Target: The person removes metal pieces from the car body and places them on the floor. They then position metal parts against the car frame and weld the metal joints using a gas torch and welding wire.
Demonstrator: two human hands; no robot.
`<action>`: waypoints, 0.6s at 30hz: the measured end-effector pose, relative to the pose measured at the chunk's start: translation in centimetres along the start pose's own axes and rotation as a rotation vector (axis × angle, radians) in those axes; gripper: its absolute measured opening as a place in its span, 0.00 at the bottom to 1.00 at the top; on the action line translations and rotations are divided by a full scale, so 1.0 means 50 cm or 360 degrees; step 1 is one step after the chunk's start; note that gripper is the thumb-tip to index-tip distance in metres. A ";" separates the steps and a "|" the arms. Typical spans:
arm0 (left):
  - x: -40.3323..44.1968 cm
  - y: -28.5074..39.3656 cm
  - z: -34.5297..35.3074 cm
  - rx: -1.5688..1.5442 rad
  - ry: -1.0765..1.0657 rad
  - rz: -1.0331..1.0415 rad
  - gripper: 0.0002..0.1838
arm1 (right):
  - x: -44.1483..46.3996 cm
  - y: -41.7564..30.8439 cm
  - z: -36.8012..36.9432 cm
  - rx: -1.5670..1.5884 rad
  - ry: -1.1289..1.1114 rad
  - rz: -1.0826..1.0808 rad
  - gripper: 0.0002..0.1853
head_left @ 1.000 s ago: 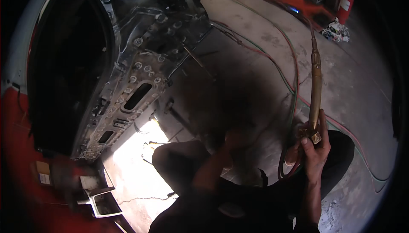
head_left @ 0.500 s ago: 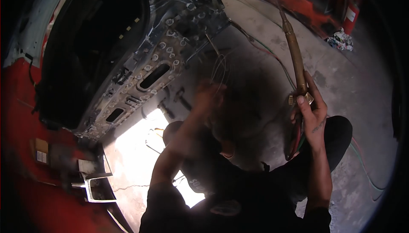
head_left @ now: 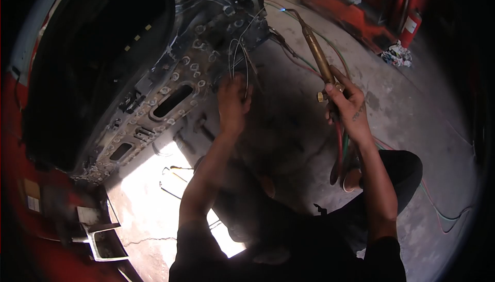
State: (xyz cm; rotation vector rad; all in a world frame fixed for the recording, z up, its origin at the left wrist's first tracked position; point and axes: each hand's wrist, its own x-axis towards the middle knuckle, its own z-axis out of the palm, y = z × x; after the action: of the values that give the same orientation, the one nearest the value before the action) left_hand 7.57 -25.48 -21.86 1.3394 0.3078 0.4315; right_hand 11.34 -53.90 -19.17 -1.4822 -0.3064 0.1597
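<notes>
My right hand (head_left: pixel 348 101) is closed around the lower end of a brass gas torch (head_left: pixel 317 56), near its knob. The torch tilts up and left, and a small blue flame (head_left: pixel 283 9) burns at its bent tip. Red and green hoses (head_left: pixel 338 150) hang from the handle. My left hand (head_left: pixel 234 101) grips a looped thin wire (head_left: pixel 230 57), one end of which reaches up toward the flame. Beside that hand stands a bare metal car body panel (head_left: pixel 206 37) covered in ring-shaped marks, with the wire partly in front of it.
A hammer-like tool (head_left: pixel 204 127) lies on the shaded floor below my left hand. Hoses (head_left: pixel 447 225) trail across the concrete at right. Farther back are a red car part (head_left: pixel 340 16), a red fire extinguisher (head_left: pixel 411 28) and crumpled paper (head_left: pixel 397 55). Red bodywork (head_left: pixel 51 261) borders the left.
The torch and my right hand have moved left and up, bringing the flame near the panel's upper edge. My left hand has risen slightly leftward with the wire. The view has shifted a little.
</notes>
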 end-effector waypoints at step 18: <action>0.078 -0.030 -0.082 0.1092 -0.0056 0.0758 0.14 | 0.082 0.221 0.054 0.0500 -0.0160 0.0175 0.33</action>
State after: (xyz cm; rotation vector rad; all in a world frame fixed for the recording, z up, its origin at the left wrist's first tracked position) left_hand 9.36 -20.36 -24.06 2.1043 0.0991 0.7376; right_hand 15.35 -49.16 -29.57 -1.1817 -0.2675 0.3552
